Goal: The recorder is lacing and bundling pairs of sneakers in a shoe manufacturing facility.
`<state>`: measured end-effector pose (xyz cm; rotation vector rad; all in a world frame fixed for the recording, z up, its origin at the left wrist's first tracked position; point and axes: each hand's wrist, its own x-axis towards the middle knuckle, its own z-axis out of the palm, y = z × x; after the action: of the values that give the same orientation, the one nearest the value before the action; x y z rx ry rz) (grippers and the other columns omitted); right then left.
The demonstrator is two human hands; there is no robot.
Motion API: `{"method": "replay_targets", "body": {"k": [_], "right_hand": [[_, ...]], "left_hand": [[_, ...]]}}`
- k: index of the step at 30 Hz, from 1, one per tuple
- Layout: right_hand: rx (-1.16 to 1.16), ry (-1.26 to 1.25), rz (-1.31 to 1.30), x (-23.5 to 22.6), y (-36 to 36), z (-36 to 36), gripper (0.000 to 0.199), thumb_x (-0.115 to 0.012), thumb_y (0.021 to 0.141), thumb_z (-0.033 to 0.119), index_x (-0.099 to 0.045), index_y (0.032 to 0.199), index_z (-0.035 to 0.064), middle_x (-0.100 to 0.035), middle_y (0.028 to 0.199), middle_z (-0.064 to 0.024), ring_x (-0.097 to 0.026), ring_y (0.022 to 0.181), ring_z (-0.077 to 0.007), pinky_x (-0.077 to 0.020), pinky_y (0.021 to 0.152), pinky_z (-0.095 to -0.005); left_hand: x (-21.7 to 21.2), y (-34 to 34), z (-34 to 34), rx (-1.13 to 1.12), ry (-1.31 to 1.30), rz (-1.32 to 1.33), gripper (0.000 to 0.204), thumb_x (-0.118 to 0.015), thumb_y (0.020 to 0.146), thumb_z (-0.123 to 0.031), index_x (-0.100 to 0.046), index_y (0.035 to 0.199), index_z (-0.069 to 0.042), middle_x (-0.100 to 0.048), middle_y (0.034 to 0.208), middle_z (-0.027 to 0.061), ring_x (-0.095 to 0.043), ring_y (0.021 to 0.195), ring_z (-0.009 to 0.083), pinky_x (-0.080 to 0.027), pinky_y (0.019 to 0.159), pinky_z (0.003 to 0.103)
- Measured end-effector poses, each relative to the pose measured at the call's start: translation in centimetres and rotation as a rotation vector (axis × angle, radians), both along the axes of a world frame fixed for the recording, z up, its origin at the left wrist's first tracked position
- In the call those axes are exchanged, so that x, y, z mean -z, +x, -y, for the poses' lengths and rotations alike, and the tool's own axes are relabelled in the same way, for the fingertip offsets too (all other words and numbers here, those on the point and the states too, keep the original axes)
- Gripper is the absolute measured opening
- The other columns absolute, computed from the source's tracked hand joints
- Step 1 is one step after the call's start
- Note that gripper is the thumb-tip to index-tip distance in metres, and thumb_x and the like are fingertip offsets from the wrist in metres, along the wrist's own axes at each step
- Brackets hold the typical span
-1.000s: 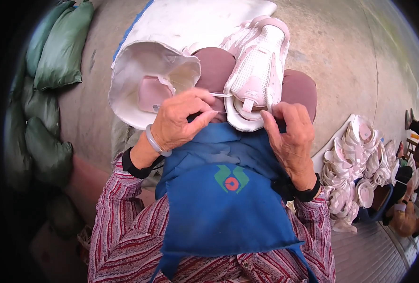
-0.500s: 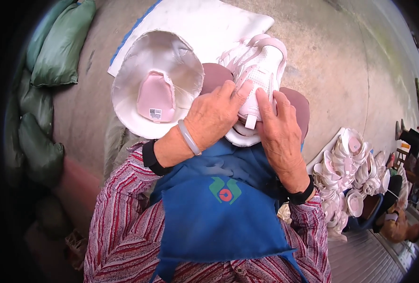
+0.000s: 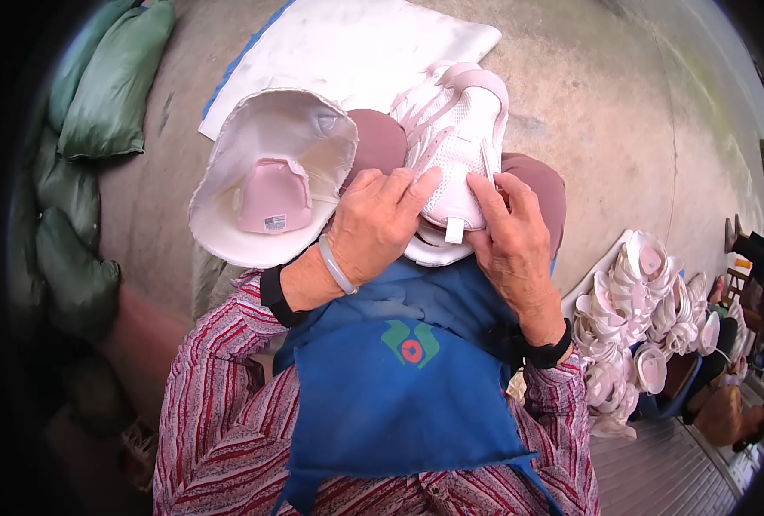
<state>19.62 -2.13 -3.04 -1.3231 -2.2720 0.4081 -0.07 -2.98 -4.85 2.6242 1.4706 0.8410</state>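
Observation:
A white and pink shoe upper (image 3: 456, 177) with mesh panels lies over my knees, its small white pull tab toward me. On its left edge my left hand (image 3: 380, 217) is closed, thumb and fingers pinching the material. My right hand (image 3: 512, 239) grips the right edge between thumb and fingers. To the left, a second shoe upper (image 3: 218, 225) shows its white lining and a pink tongue (image 3: 272, 196) with a small label. It sits next to my left hand; whether they touch is hidden. A white curved edge shows beneath the pull tab.
A white sheet (image 3: 347, 53) with a blue edge lies on the concrete floor ahead. Stuffed green sacks (image 3: 111, 95) line the left side. At right stands a pile of white and pink shoe uppers (image 3: 627, 301), with another person (image 3: 726, 421) beyond it. A blue apron (image 3: 399, 404) covers my lap.
The left upper has shifted left and slightly down and tilted. The upper between my hands has moved a little left and down, and my left hand has moved slightly left.

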Motion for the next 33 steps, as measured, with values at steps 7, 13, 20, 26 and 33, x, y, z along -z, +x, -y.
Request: {"method": "replay_targets", "body": {"k": [7,13,20,26,33], "right_hand": [[0.013,-0.138,-0.154,-0.5,0.1,-0.2,0.068,-0.066,0.065,0.0,-0.041,0.128,0.0047,-0.047,0.111,-0.0188,-0.05,0.101,-0.0352,-0.0444,0.085,-0.0395],[0.019,-0.222,-0.202,-0.5,0.0,-0.4,0.06,-0.064,0.067,0.0,-0.045,0.124,0.0028,-0.048,0.109,-0.0187,-0.053,0.098,-0.034,-0.0455,0.083,-0.0378],[0.061,-0.157,-0.263,-0.9,0.2,0.1,0.044,-0.065,0.071,0.0,-0.054,0.113,0.0022,-0.053,0.103,-0.0151,-0.057,0.082,-0.0261,-0.0483,0.073,-0.0319],[-0.007,-0.366,-0.181,-2.5,1.6,3.0,0.006,-0.06,0.075,-0.003,-0.059,0.079,0.0007,-0.057,0.075,-0.0106,-0.056,0.065,-0.0226,-0.0446,0.059,-0.0299],[-0.159,-0.416,0.142,-1.0,2.6,6.4,0.017,-0.063,0.071,-0.002,-0.059,0.087,0.001,-0.055,0.083,-0.0134,-0.055,0.075,-0.0319,-0.0458,0.066,-0.0377]], "left_hand": [[-0.4,-1.0,0.4,0.004,-0.185,-0.009,0.063,-0.065,0.071,-0.002,-0.043,0.13,-0.01,-0.053,0.111,0.0096,-0.053,0.1,0.0243,-0.037,0.092,0.046],[-0.2,-1.9,0.8,0.064,-0.179,0.011,0.055,-0.065,0.073,0.0,-0.049,0.125,-0.008,-0.051,0.12,0.0122,-0.054,0.103,0.0263,-0.036,0.096,0.045],[-1.9,-7.2,0.7,0.072,-0.058,0.419,0.026,-0.061,0.076,0.004,-0.06,0.101,-0.002,-0.063,0.095,0.0107,-0.061,0.091,0.0268,-0.048,0.084,0.035],[-0.9,-13.1,6.9,-0.335,-0.235,0.526,0.011,-0.054,0.085,0.001,-0.055,0.096,0.004,-0.061,0.085,0.0095,-0.057,0.079,0.0144,-0.046,0.075,0.027],[-2.4,-17.9,7.3,-0.564,0.005,0.955,0.014,-0.047,0.091,-0.005,-0.054,0.098,0.004,-0.061,0.083,0.0105,-0.059,0.075,0.0169,-0.049,0.075,0.03]]}}
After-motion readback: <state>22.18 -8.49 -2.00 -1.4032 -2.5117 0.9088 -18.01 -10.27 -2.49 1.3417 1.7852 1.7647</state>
